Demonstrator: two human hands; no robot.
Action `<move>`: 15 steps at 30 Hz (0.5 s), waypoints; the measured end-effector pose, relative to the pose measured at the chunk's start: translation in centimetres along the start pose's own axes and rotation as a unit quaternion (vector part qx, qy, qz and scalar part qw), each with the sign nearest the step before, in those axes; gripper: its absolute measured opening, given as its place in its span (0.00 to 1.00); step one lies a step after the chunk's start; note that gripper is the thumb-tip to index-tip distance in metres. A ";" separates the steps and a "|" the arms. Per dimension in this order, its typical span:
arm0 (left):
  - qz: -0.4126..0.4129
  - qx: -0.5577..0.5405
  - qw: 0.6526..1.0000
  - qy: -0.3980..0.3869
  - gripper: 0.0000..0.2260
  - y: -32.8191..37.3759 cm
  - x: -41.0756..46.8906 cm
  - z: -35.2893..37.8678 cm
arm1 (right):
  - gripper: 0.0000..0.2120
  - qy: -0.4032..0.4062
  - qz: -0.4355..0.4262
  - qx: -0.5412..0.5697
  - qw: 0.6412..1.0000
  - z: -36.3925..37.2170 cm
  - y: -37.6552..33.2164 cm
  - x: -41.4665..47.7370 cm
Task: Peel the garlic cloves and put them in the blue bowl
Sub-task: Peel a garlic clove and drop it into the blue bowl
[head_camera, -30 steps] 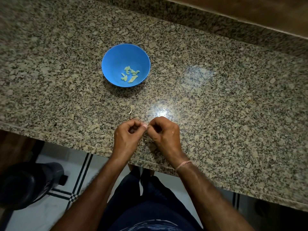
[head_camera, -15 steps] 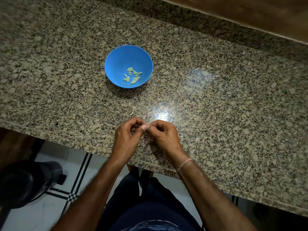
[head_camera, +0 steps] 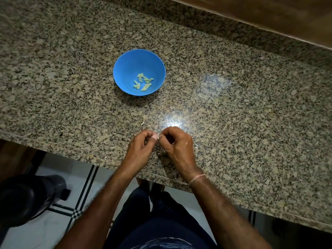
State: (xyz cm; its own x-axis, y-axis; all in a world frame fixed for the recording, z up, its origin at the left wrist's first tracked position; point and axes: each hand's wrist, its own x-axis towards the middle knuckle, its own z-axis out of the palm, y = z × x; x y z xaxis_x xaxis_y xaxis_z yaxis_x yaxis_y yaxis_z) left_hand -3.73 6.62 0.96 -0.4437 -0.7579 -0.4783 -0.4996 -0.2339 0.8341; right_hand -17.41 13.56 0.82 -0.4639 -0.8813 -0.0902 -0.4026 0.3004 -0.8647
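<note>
Pale, tiny garlic clove (head_camera: 158, 137) is pinched between the left hand (head_camera: 142, 149) and right hand (head_camera: 178, 149), well short of the round blue plastic bowl (head_camera: 133, 64); if the hands tug hard, it could flick off the speckled granite surface (head_camera: 242, 126)

The curled fingers of the left hand (head_camera: 142, 147) and right hand (head_camera: 177, 148) are hiding nearly all of the garlic clove (head_camera: 158, 137) pinched between them, only a pale sliver showing; a pale scrap (head_camera: 143, 121) is lying on the granite counter (head_camera: 251, 123), too small to identify; a black container (head_camera: 27, 196) is running off the left edge; dark trousers (head_camera: 161, 221) are running off the bottom edge.
</note>
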 end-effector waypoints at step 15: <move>-0.045 -0.152 0.987 0.040 0.05 0.4 -0.3 -0.5 | 0.07 0.018 -0.011 -0.007 1.000 0.7 -0.2 0.2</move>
State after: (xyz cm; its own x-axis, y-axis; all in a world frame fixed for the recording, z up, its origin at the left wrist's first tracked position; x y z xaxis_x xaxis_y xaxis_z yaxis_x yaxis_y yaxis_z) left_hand -3.45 6.50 1.57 -0.3420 -0.7687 -0.5405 -0.2822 -0.4646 0.8393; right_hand -16.92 13.04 0.63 -0.4820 -0.8746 -0.0527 -0.4245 0.2857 -0.8592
